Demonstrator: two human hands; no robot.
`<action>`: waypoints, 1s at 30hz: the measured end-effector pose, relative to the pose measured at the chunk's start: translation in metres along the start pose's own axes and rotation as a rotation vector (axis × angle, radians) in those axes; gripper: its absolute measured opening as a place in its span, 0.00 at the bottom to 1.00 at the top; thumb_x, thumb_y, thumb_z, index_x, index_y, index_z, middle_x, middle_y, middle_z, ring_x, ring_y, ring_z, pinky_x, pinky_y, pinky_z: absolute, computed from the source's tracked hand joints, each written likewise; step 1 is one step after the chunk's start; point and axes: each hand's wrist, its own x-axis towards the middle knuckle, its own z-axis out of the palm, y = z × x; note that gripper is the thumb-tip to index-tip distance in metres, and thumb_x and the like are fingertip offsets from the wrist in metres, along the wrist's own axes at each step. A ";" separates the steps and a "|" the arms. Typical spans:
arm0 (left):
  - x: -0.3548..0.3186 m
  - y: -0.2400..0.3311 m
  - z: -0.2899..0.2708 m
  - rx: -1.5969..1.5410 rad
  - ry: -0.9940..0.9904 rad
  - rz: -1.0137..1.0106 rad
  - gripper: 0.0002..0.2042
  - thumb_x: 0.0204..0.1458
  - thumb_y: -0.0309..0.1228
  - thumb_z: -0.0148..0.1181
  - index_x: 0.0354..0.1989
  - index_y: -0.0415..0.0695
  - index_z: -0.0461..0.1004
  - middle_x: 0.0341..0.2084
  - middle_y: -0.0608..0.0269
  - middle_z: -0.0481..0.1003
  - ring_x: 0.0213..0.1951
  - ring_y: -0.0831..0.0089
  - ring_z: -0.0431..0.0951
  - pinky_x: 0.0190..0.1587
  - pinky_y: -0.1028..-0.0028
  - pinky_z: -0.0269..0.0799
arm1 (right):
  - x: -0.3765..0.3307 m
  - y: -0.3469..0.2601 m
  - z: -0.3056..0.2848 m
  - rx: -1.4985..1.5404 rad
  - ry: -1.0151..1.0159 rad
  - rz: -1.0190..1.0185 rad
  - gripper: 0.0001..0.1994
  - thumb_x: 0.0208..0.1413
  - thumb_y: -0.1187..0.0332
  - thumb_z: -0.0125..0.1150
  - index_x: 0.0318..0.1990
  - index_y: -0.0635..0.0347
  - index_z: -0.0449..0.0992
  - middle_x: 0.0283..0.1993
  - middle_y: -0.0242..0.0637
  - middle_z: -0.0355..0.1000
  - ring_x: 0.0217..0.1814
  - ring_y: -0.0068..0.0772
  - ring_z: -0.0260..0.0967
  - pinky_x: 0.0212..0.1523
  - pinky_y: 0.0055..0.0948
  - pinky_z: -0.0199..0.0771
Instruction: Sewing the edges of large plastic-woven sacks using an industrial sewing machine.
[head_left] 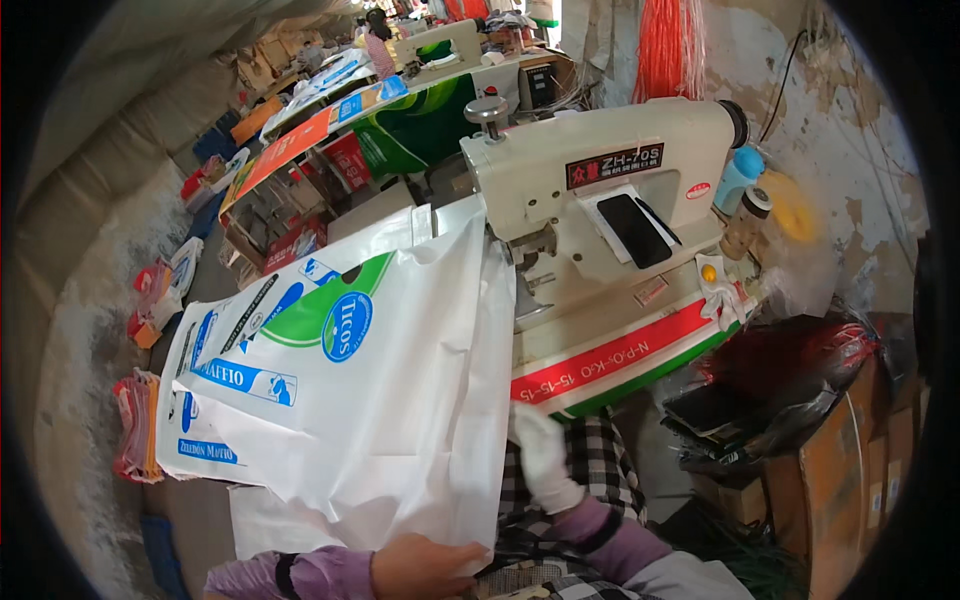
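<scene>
Nearest me, low in the frame, the bare left hand (425, 567) is clamped on the bottom right corner of a big white sack (400, 400). Just right of that, the gloved right hand (545, 465) is at the sack's edge with its fingers close together; whether they pinch the plastic, I can't tell. Below lies a checkered cloth (618, 462) across the lap. The sack fills the centre left, its upper right edge right by the head of the sewing machine (535, 150), over the striped table (600, 360). The sack's print is done. I can't make out stitching along that edge, so I'd judge this one is being lined up or sewn, with its seam not clearly finished. Farther off, bundles (138, 425) sit at the left, and another machine (440, 45) stands at the top.
</scene>
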 end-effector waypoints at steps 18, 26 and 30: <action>0.151 -0.103 -0.225 0.608 -0.062 0.150 0.11 0.42 0.39 0.62 0.26 0.44 0.76 0.21 0.54 0.74 0.27 0.53 0.75 0.30 0.59 0.69 | -0.013 -0.052 -0.039 -0.945 -0.039 -0.229 0.28 0.53 0.77 0.48 0.64 0.63 0.58 0.41 0.55 0.72 0.34 0.52 0.71 0.37 0.36 0.73; 0.133 0.014 0.064 0.406 -0.403 -0.096 0.06 0.43 0.33 0.57 0.21 0.53 0.80 0.20 0.63 0.77 0.27 0.65 0.79 0.30 0.65 0.73 | 0.150 -0.024 -0.020 -1.370 -0.034 -0.364 0.08 0.45 0.67 0.56 0.20 0.60 0.75 0.23 0.47 0.72 0.31 0.52 0.73 0.32 0.45 0.72; 0.202 0.004 -0.042 0.660 -0.513 -0.233 0.11 0.41 0.33 0.56 0.34 0.51 0.81 0.29 0.58 0.79 0.38 0.59 0.78 0.47 0.61 0.70 | 0.103 -0.053 -0.016 -1.394 -0.088 0.029 0.10 0.52 0.68 0.50 0.32 0.61 0.78 0.27 0.52 0.74 0.33 0.55 0.73 0.34 0.46 0.73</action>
